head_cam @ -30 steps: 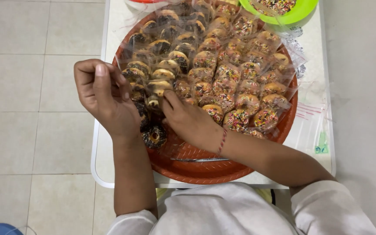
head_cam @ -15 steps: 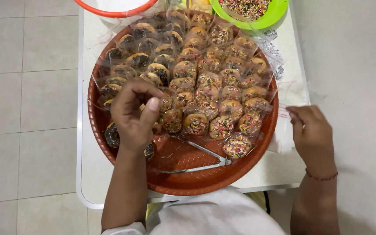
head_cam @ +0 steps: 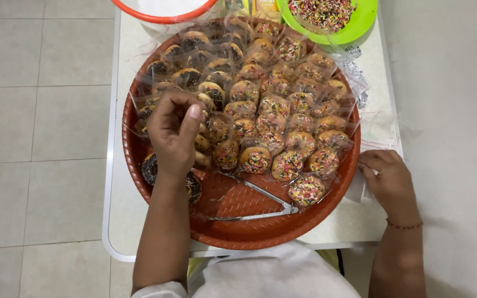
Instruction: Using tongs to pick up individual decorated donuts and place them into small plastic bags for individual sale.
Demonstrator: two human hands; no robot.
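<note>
My left hand pinches a clear-bagged cookie at nine o'clock on the round orange tray. My right hand, at three o'clock off the tray, closes fingers on plastic bags lying on the worktop. Metal tongs lie at six o'clock.

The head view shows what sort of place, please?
Probably a home kitchen or a small home bakery. A round red tray of clear-bagged sprinkle-topped doughnuts sits on a small white table over a tiled floor, beside a green bowl of sprinkles.
</note>
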